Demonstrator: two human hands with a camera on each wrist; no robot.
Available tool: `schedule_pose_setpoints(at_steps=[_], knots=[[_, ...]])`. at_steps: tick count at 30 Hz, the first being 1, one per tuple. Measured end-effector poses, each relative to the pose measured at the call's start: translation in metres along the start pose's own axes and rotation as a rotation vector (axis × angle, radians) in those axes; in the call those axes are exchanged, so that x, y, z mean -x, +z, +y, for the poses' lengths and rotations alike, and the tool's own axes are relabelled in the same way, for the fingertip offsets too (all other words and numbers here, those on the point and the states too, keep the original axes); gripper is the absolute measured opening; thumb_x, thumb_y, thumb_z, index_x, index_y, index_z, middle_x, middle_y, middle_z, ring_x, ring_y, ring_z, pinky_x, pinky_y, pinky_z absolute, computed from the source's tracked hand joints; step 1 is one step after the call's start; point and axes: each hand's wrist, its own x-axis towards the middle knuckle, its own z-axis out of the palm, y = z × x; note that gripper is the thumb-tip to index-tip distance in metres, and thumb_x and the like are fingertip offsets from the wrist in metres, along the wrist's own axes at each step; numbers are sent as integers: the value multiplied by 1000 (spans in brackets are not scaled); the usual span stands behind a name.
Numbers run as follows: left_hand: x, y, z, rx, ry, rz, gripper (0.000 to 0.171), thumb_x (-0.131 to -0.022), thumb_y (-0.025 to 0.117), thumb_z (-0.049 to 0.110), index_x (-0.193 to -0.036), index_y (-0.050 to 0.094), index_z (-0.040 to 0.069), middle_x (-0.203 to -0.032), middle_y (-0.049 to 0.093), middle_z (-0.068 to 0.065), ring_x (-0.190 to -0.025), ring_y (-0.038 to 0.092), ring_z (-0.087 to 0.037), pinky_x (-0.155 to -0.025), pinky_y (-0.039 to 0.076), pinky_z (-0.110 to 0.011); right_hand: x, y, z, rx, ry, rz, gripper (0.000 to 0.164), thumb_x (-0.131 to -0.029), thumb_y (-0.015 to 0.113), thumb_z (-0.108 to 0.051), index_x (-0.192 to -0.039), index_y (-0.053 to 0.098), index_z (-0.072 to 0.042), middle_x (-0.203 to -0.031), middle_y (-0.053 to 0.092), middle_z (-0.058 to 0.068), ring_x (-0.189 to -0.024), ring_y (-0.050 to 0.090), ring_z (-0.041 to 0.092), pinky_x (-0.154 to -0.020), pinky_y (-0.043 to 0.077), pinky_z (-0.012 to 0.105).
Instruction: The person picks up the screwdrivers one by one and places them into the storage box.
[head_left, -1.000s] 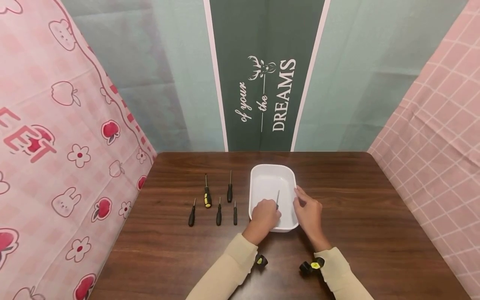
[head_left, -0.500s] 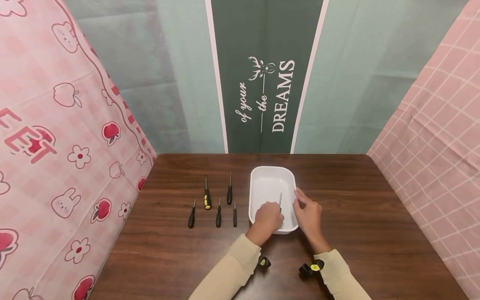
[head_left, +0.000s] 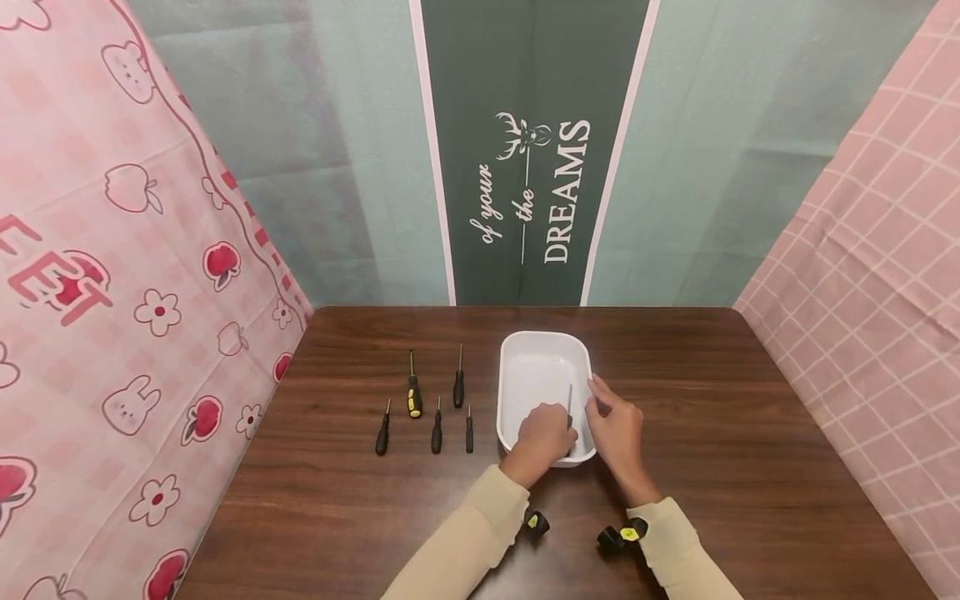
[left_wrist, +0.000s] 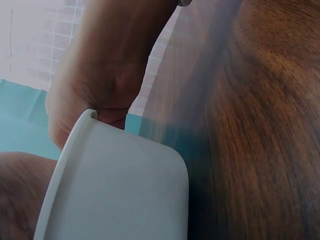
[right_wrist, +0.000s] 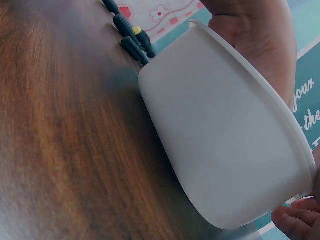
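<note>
Holding a screwdriver (head_left: 569,398) over the white tray (head_left: 542,348), my left hand (head_left: 542,442) had its fingers curled round the handle, so only the thin metal shaft showed above my knuckles, pointing to the far end of the tray. The hand was above the near part of the tray, close to its right wall. My right hand (head_left: 618,433) rested at the right side of the tray, with the fingers bent lightly against the rim; whether it really gripped the rim I could not tell, and it carried nothing else. From the right wrist view the tray (right_wrist: 230,145) looked like a smooth white wall standing on the brown table (head_left: 720,433). Left of the tray, five more screwdrivers lay on the table apart from each other, all with shafts pointing away from me. One of them had a yellow and black handle (head_left: 412,402), and the others were black.
</note>
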Motion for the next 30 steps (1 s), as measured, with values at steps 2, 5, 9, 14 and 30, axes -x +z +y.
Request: schedule_pose_setpoints(at_steps=[2,5,9,14,30], knots=[[0,0,1,5,-2,-8,25,-95,68,29,-79,63,11,-66,55,0,-59,53,-15,-56,45,-28,0,0,0,-2,-1,-2,29,-89,68,3,-117,72,3,-124,68,14,-116,64,34,-86,52,46],[-1,0,1,7,4,-5,25,-95,68,30,-80,63,11,-66,55,1,-59,53,-15,-56,45,-29,-1,-1,-1,0,-5,-1,29,-89,68,3,-117,72,2,-124,68,14,-116,64,34,-86,52,44],[-2,0,0,10,38,18,27,-94,69,31,-78,63,10,-65,56,0,-58,52,-15,-55,45,-30,-2,-3,-2,15,-7,3,29,-89,69,2,-117,73,1,-124,69,12,-115,65,32,-84,54,31],[-2,-1,2,22,60,34,27,-94,69,31,-77,64,10,-67,59,-1,-58,53,-15,-54,46,-31,-3,-4,-3,6,-5,-5,29,-89,68,2,-117,72,2,-124,68,13,-115,65,33,-83,54,31],[14,-18,-3,10,173,209,28,-96,67,30,-71,66,18,-63,62,4,-55,53,-11,-51,41,-28,-3,-3,-2,10,-7,0,29,-88,69,3,-116,73,1,-124,69,12,-115,65,32,-83,48,13]])
